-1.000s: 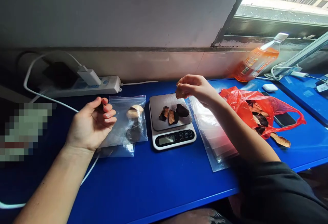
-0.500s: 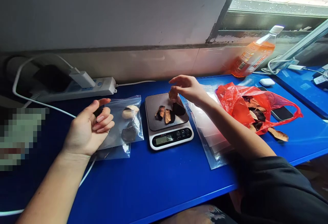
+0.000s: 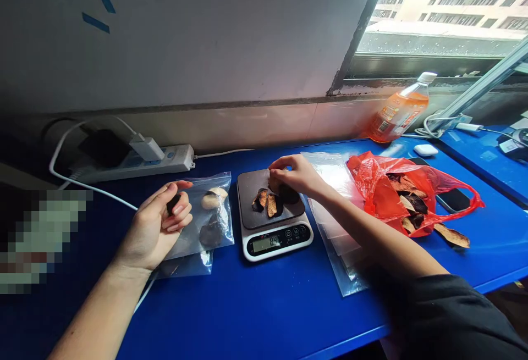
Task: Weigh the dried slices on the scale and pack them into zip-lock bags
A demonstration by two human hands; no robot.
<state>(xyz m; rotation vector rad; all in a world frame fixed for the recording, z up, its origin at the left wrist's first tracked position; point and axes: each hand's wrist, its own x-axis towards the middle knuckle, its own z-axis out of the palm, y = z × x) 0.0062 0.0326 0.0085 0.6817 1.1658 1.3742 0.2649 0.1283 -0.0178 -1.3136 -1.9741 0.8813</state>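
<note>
My right hand (image 3: 300,175) pinches a brown dried slice (image 3: 273,184) just over the back of the kitchen scale's metal plate (image 3: 247,184); whether the slice touches the plate I cannot tell. In front of it, several dark-skinned dried slices (image 3: 271,205) lie on the plate. The lit display (image 3: 266,243) seems to read 8.4. My left hand (image 3: 152,222) is curled, palm up, around a small dark dried piece (image 3: 173,204). It hovers by the clear zip bags (image 3: 192,239), which hold a pale slice and a dark one.
Clear plastic bags (image 3: 336,228) lie stacked right of the scale. Beyond them sits a red plastic bag (image 3: 371,184) of dried slices, one slice (image 3: 452,236) outside it. An orange drink bottle (image 3: 400,110) leans at the wall. A power strip (image 3: 177,158) trails a white cable.
My right hand has come lower and nearer the plate with the slice. The display digits look different. My left hand keeps its curled hold; the whole view has shifted.
</note>
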